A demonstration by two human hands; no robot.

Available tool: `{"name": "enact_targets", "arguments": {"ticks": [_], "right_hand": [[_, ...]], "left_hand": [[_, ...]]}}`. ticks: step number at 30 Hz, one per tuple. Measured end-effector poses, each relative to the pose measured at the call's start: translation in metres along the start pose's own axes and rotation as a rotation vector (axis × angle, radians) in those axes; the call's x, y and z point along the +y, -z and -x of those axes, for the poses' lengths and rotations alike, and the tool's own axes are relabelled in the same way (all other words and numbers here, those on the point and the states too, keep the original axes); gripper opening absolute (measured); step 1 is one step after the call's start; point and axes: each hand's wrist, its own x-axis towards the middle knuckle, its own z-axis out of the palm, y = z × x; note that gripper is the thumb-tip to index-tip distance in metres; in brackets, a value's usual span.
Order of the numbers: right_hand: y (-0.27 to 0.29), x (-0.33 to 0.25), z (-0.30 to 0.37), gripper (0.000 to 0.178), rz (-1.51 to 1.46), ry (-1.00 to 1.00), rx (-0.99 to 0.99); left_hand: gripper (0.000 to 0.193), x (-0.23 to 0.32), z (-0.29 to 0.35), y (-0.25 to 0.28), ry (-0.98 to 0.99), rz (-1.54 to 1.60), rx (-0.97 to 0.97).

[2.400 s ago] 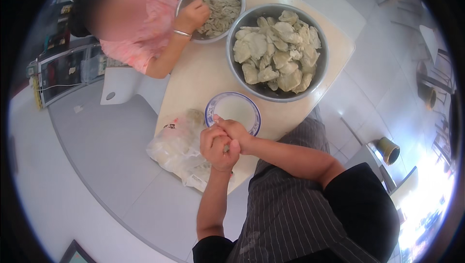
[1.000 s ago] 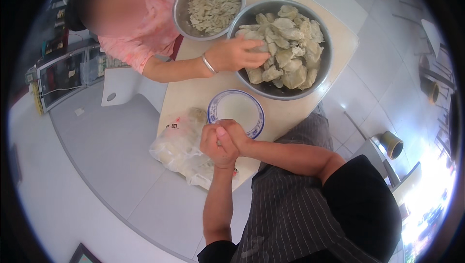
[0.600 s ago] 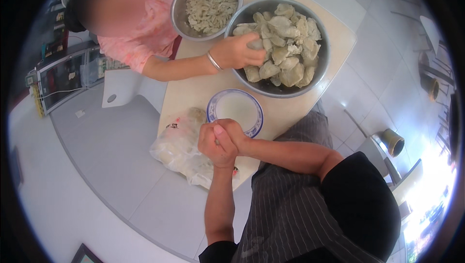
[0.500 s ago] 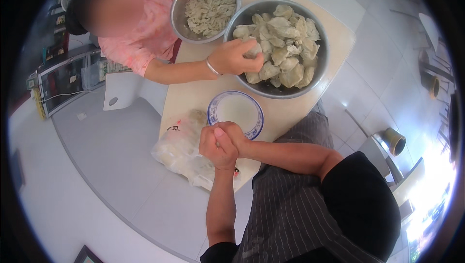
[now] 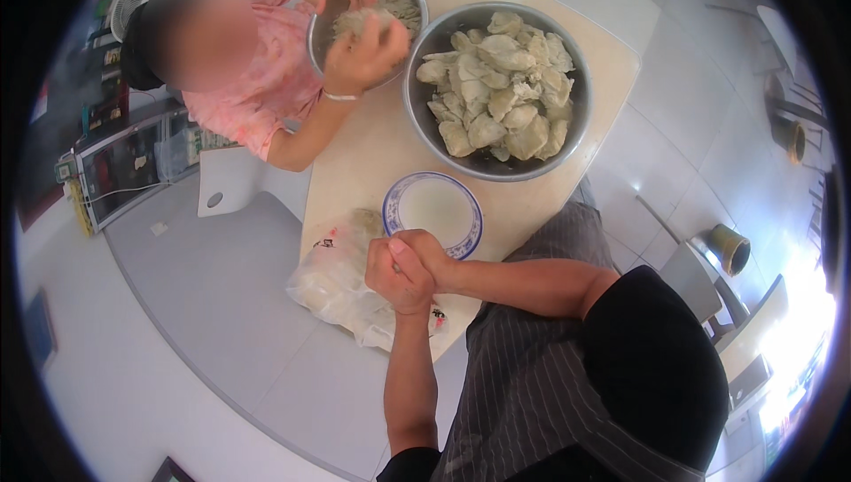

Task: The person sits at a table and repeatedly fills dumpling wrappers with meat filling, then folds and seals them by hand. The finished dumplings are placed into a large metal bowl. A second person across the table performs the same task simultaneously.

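My left hand (image 5: 395, 280) and my right hand (image 5: 431, 256) are clasped together over the near side of a blue-rimmed white plate (image 5: 390, 207). Their fingers are wrapped round and pressed tight, and whatever lies between the palms is hidden. In the plate is a pale, cloudy liquid (image 5: 436, 207). Beside and partly under my left hand lies a crumpled clear plastic bag (image 5: 328, 282) with whitish contents. Beyond the plate, a large metal bowl (image 5: 581, 123) holds a heap of greyish-green, flattened, dough-like pieces (image 5: 501, 83).
Across the table a person in a pink top (image 5: 270, 65) works with both hands over a smaller metal bowl (image 5: 315, 47) of pale shredded strips (image 5: 403, 7). The cream table (image 5: 355, 154) ends close to my body. A white chair (image 5: 232, 182) stands at its left.
The other person's hand has left the large bowl and come back over the smaller bowl, holding a pale piece. My hands stay clasped, barely moving; the view has shifted slightly.
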Motion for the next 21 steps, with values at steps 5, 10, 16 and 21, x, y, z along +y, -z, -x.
{"name": "enact_targets", "arguments": {"ticks": [5,10,16,21], "right_hand": [[0.002,0.010,-0.003,0.011,0.141,0.135,-0.026],[0.000,0.016,-0.005,0.018,-0.287,-0.074,0.018],[0.001,0.019,-0.009,0.020,-0.570,-0.284,0.023],[0.002,0.018,-0.012,0.021,-0.644,-0.348,0.020]], "left_hand": [[0.028,0.006,-0.004,-0.004,0.016,0.026,0.034],[0.029,0.003,-0.004,-0.007,0.012,0.011,0.024],[0.029,-0.002,-0.003,-0.010,0.031,0.000,0.014],[0.029,-0.009,-0.002,-0.011,0.019,-0.021,-0.004]]}}
